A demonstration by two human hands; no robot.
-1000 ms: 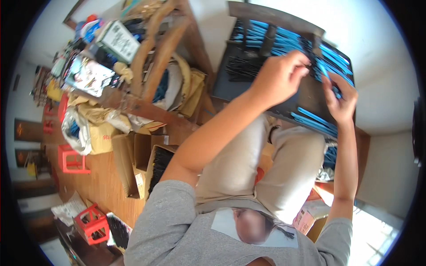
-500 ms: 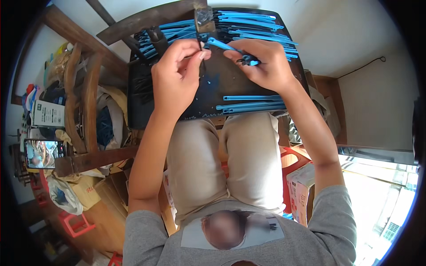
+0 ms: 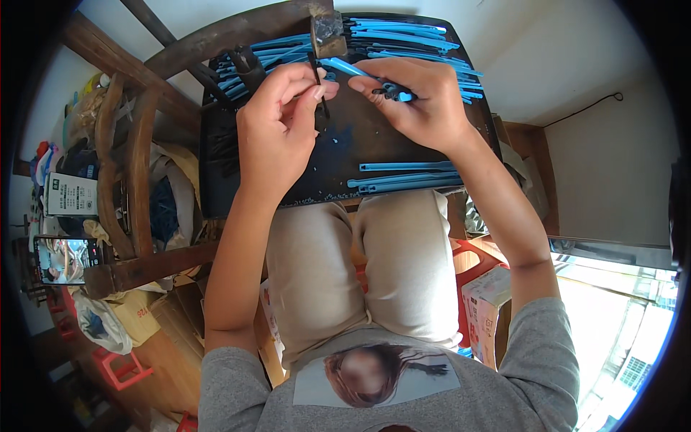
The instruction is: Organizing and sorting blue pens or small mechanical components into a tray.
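My left hand (image 3: 277, 129) pinches a thin black strip (image 3: 322, 97) upright between thumb and fingers. In my right hand (image 3: 435, 104) is a slim blue plastic strip (image 3: 344, 67), its far end pointing toward the black strip. Small dark pieces (image 3: 389, 93) show at the right fingers, too small to name. Both hands are over a dark tabletop (image 3: 360, 140). Beyond them lie piles of similar blue strips (image 3: 403, 32). Several more blue strips (image 3: 407, 180) rest side by side along the near edge.
A dark wooden chair frame (image 3: 237, 32) reaches over the table's far left, beside a worn block (image 3: 328, 36). Black strips (image 3: 219, 140) lie at the table's left. Further left are a phone (image 3: 68, 259) and a white box (image 3: 72, 194). A printed carton (image 3: 486, 309) stands by my right leg.
The view has shifted slightly. My left hand has moved a little left with the black strip, which now shows more fully. The blue strip's far end has moved slightly left too.
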